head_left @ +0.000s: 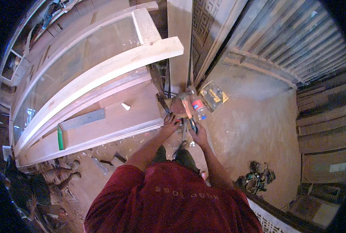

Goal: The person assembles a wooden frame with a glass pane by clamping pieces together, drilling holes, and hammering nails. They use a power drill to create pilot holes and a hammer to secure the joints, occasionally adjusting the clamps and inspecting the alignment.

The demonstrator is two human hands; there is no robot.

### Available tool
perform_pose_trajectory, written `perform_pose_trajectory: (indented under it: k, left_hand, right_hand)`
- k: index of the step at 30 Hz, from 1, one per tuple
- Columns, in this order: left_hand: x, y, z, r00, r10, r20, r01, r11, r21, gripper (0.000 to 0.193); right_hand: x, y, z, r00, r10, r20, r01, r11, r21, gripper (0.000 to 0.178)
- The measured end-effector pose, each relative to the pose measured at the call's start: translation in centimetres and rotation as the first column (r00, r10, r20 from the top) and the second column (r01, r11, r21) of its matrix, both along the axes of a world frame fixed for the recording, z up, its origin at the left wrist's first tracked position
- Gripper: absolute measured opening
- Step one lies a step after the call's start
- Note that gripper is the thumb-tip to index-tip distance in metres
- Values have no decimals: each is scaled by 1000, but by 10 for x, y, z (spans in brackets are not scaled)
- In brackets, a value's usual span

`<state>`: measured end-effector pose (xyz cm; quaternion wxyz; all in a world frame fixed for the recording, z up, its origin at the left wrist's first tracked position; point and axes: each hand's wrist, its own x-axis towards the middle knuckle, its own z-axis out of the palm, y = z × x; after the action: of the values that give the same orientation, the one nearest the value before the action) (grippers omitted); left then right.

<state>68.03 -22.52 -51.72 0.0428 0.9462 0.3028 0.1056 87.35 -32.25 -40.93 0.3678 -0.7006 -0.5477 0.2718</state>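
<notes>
To my left the worktop (138, 101) takes up much of the view, with a big wooden frame (114, 73) across its far side; one pale end of the frame juts past the worktop toward the post (179, 46) ahead of me. On the near part lie a steel square (83, 118) with a green stock and, apart from it, a small white cone (125, 106). On the floor (250, 124) to my right, a plastic bottle (197, 105) with a red label lies just beside the stump (177, 107), close by my tool, and a yellow and black case (214, 96) sits just past it. Further back, to the right, there is a dark heap of parts (256, 176), well apart from my hands.

The stump is in front of me, just off the worktop's right end. My right hand (198, 134) is closed round the dark grip of a tool (189, 112), its orange part reaching up over the stump's right side; blur hides its head. My left hand (171, 123) has its fingers bent at the lower end of a dark bar (163, 104) by the stump's left side; I cannot tell whether they grip it or only touch it.
</notes>
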Motion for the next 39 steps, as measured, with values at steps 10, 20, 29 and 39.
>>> perform_pose_trajectory:
  k: [10,20,29,39]
  left_hand:
    - [80,-64,209,858,-416,303,432,902,15,46]
    - [101,54,444,903,-293,316,142,895,423,35]
    - [90,109,454,954,-102,281,53,983,177,26]
    - [90,123,463,953,-95,286,81,995,61,29]
  right_hand:
    - [63,-150,106,847,-488,-211,519,845,131,35]
    - [78,-108,193,666,-377,-644,651,715,255,22]
    - [48,-102,187,670,-334,-663,594,777,208,19]
    - [47,-83,198,667,-283,-689,594,761,262,24]
